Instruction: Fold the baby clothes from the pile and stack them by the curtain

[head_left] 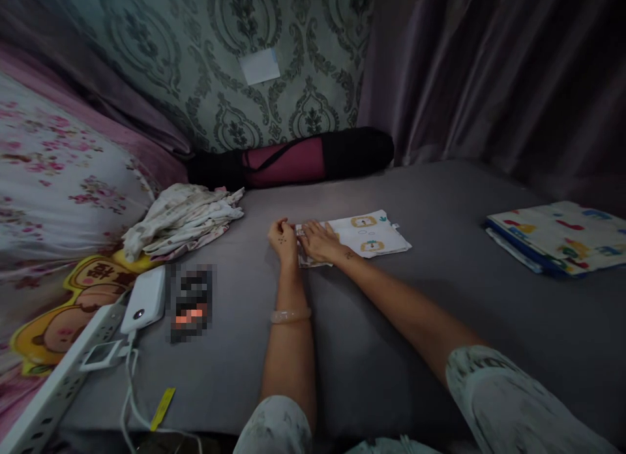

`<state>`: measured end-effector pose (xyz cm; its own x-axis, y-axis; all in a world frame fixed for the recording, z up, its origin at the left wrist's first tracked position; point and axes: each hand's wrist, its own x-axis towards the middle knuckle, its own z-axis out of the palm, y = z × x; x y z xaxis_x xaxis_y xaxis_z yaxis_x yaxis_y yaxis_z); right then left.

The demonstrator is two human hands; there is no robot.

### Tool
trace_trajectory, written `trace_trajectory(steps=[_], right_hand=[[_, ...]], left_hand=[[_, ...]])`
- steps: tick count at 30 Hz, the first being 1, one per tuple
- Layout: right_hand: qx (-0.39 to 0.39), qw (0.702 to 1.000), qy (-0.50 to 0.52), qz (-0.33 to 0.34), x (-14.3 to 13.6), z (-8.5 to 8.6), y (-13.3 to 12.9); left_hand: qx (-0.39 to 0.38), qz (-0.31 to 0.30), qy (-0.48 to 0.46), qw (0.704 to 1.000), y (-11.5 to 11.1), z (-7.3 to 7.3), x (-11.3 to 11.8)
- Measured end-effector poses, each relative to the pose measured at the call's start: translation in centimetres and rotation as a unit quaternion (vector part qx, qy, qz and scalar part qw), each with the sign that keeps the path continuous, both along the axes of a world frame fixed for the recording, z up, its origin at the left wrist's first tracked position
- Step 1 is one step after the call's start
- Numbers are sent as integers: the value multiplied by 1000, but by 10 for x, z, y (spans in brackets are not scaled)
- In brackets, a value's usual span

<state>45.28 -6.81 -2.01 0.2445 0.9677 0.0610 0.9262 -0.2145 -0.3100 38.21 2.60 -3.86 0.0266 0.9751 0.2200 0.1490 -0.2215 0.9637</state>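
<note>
A folded white cloth [364, 233] lies flat on the grey bed surface ahead of me, printed with yellow animal faces and small green leaves. A little tag sticks out at its right edge. My right hand [317, 242] rests palm down on the left part of the cloth, its fingers stretched out. Right beside the cloth's left edge is my left hand [282, 240], with its fingers curled in. Whether those fingers pinch any fabric is hidden. A pale bangle [290, 316] circles the left forearm.
Crumpled light cloths [188, 219] lie at left, near a power bank [144, 301] and a power strip [63, 376] with white cables. A folded colourful cloth [562, 235] is at right. Along the patterned wall stretches a long black and maroon bag [288, 162].
</note>
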Motion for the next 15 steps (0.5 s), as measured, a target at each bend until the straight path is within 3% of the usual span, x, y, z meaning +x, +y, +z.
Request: trace_trajectory(steps=[4, 10, 15], right_hand=[[-20, 998, -16, -49, 8, -3, -16], [-37, 998, -2, -51, 7, -4, -19], [-34, 998, 3, -58, 32, 2, -33]], left_hand=[[9, -9, 8, 1000, 0, 0, 1], [9, -14, 11, 1000, -1, -2, -3], [1, -2, 11, 1000, 1, -3, -6]])
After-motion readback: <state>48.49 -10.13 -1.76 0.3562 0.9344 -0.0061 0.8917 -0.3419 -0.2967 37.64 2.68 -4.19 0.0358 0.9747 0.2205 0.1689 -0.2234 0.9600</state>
